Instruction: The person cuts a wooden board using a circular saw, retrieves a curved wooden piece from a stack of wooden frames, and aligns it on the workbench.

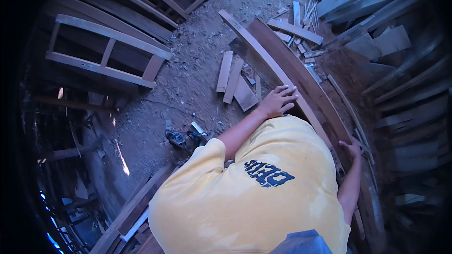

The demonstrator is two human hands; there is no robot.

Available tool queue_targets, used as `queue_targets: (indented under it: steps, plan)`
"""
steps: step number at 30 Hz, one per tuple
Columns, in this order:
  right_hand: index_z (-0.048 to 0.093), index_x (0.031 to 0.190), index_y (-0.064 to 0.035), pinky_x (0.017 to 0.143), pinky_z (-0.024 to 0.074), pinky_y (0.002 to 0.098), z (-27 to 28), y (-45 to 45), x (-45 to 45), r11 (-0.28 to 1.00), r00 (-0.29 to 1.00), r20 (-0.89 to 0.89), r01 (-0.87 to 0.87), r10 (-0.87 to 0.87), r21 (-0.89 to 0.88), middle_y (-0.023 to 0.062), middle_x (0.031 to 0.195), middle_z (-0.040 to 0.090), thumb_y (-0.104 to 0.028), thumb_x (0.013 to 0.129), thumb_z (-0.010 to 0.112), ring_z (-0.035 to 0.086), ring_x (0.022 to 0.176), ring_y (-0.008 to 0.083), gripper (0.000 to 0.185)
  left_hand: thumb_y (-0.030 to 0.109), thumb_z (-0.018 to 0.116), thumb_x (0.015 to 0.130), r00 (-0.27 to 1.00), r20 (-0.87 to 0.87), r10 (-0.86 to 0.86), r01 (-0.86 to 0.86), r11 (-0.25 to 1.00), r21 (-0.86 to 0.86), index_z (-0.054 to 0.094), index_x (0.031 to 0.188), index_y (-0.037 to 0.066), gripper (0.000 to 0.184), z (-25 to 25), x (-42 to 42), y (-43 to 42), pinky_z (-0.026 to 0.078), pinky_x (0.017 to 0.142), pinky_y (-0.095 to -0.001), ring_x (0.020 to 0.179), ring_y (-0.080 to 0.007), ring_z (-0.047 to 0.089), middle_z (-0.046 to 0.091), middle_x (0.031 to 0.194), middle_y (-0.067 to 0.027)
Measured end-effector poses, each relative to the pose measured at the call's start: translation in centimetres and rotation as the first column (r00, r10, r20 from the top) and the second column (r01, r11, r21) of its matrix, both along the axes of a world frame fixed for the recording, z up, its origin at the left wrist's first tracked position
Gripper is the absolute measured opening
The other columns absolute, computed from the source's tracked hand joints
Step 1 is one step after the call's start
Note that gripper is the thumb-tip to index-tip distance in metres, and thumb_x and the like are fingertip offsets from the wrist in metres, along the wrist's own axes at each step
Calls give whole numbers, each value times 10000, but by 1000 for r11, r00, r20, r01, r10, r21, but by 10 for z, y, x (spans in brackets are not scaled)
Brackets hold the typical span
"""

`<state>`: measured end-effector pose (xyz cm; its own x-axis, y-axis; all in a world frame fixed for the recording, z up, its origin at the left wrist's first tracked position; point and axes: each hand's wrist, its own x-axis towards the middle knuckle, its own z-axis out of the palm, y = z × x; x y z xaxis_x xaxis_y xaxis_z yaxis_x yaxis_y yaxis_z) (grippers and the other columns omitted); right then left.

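Note:
My left hand (280, 102) rests on the near edge of a long pale plank (263, 51), its fingers spread and lying over the wood. Beside that plank runs a long reddish-brown board (301, 66), on edge or tilted; I cannot tell which. Lower right, my right hand (351, 149) grips the outer edge of the brown board, thumb on the near face and the other fingers mostly hidden behind it. My yellow shirt covers the planks' lower ends in part.
Short wood offcuts (233, 77) lie on the dirt floor ahead. More scraps (296, 30) and stacked boards (348, 0) are at upper right. A wooden frame (108, 51) leans at left. A power tool (176, 138) with a cord sits on the ground.

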<state>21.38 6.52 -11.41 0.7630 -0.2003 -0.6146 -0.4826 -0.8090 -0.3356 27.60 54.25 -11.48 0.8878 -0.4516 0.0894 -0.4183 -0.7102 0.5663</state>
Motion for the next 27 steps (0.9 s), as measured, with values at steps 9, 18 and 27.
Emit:
queue_targets:
  steps: [9, 18, 27]
  plan:
    - [532, 1485, -176, 1218, 149, 625, 16, 15, -7, 973, 988, -112, -124, 103, -194, 158, 1487, 554, -742, 707, 734, 437, 1432, 388, 983, 364, 604, 991, 986, -158, 49, -82, 974, -210, 734, 1246, 142, 362, 12, 17, 7, 371, 1161, -413, 1343, -302, 479, 619, 1434, -38]
    - [576, 1391, -87, 1206, 140, 641, 38, 48, -25, 951, 999, 31, -33, 44, -308, 204, 1379, 622, -655, 709, 797, 543, 1327, 384, 914, 282, 607, 990, 977, -205, 58, -114, 956, -270, 766, 1185, 142, 288, 16, 26, 9, 375, 1145, -413, 1306, -298, 489, 654, 1390, -25]
    - [627, 1322, -84, 1205, 136, 620, 44, 52, -20, 954, 994, 106, 49, -18, -296, 198, 1312, 667, -599, 712, 816, 584, 1282, 372, 820, 280, 640, 960, 972, -229, 46, -112, 953, -282, 776, 1161, 140, 280, 15, 32, 12, 386, 1133, -413, 1283, -296, 497, 667, 1372, -19]
